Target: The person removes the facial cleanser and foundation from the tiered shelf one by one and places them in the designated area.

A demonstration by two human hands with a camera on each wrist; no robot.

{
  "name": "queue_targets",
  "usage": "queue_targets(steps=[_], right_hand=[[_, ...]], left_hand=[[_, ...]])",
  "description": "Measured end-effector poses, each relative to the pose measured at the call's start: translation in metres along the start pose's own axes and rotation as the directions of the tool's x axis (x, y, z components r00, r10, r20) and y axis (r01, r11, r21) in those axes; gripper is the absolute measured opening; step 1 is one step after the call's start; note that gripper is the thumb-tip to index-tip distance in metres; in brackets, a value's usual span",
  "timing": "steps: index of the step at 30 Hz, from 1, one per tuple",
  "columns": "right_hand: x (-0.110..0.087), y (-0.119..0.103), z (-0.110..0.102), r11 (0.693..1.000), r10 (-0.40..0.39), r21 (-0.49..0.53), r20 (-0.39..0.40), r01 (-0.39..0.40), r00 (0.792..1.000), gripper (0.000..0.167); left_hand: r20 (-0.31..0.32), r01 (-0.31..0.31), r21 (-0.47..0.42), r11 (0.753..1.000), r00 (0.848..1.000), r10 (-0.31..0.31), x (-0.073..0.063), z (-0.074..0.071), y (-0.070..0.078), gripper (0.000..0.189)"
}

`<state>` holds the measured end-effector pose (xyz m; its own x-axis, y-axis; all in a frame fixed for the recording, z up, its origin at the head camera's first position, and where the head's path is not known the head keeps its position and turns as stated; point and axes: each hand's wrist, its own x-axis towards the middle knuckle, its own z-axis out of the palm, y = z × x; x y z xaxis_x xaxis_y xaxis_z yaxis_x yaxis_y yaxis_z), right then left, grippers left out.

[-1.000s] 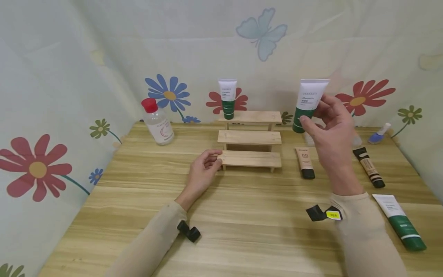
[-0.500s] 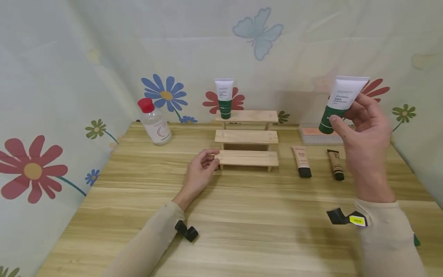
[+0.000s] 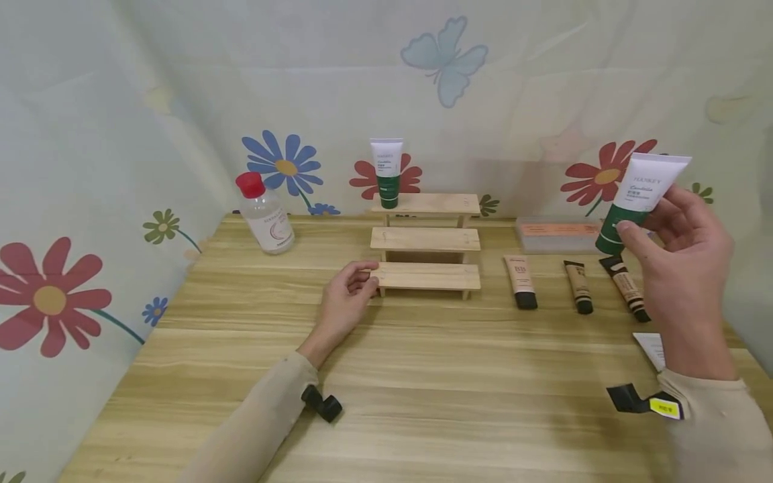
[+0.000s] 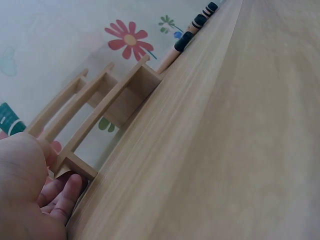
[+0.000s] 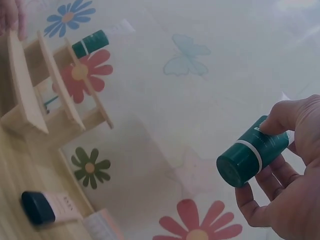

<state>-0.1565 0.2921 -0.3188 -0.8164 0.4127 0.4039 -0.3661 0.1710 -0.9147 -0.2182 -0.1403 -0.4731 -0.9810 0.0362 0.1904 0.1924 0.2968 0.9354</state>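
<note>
In the head view my right hand [image 3: 688, 261] pinches a white and green cosmetic tube [image 3: 637, 201] between thumb and fingers, cap down and tilted, raised over the right side of the table. Its green cap end [image 5: 245, 160] faces the camera in the right wrist view. My left hand [image 3: 347, 295] grips the left end of the lowest step of a three-step wooden display rack [image 3: 429, 275]; the left wrist view shows the thumb and fingers around that end of the rack [image 4: 105, 107]. A similar tube [image 3: 386, 174] stands upright on the top step, at its left.
A clear bottle with a red cap [image 3: 264, 215] stands at left. Right of the rack lie a BB cream tube [image 3: 521, 282], a small tan tube [image 3: 578, 287], a black-ended tube [image 3: 625, 288] and a shallow box [image 3: 555, 236]. Another white tube [image 3: 651, 349] is partly behind my right forearm.
My right hand has carried its tube rightward and slightly down, away from the rack, uncovering the box and small tan tube. My left hand has stayed on the rack.
</note>
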Motion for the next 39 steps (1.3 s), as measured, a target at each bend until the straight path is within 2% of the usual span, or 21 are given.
queue_targets(steps=[3,5,9,12,16,22,25,29,39], right_hand=[[-0.005,0.005,-0.006,0.988,0.009,-0.156,0.004,-0.009,1.0,0.061],[-0.009,0.009,-0.01,0.975,0.012,-0.221,0.015,-0.008,1.0,0.063],[-0.022,0.022,-0.021,0.984,0.057,-0.17,0.021,-0.053,0.998,0.066],[-0.034,0.034,-0.03,0.974,0.099,-0.206,0.035,-0.09,0.994,0.068],[-0.052,0.048,-0.043,0.935,0.151,-0.336,0.089,-0.113,0.984,0.068],[-0.083,0.069,-0.058,0.935,0.225,-0.309,0.134,-0.175,0.965,0.065],[-0.097,0.077,-0.066,0.907,0.288,-0.356,0.13,-0.226,0.949,0.063],[-0.11,0.083,-0.075,0.846,0.348,-0.47,0.129,-0.251,0.929,0.064],[-0.13,0.09,-0.085,0.809,0.366,-0.539,0.15,-0.235,0.918,0.073]], left_hand=[[0.0,0.004,-0.001,1.0,1.0,-0.004,-0.001,-0.001,0.0,0.026],[0.0,0.006,-0.001,1.0,1.0,-0.006,-0.001,-0.002,-0.001,0.026],[0.008,0.007,0.014,1.0,1.0,-0.007,-0.001,-0.003,-0.002,0.026],[0.006,0.01,0.018,1.0,1.0,-0.01,-0.001,-0.003,-0.003,0.026],[-0.001,0.013,0.007,1.0,1.0,-0.013,-0.001,-0.003,-0.002,0.027],[0.007,0.006,-0.001,1.0,1.0,-0.006,-0.002,-0.002,-0.002,0.026],[0.013,0.001,-0.003,1.0,1.0,-0.001,-0.002,-0.001,-0.002,0.026],[0.014,-0.002,-0.008,1.0,1.0,0.003,-0.001,-0.002,-0.002,0.026],[0.014,0.0,-0.024,1.0,1.0,0.001,0.0,-0.002,-0.001,0.026]])
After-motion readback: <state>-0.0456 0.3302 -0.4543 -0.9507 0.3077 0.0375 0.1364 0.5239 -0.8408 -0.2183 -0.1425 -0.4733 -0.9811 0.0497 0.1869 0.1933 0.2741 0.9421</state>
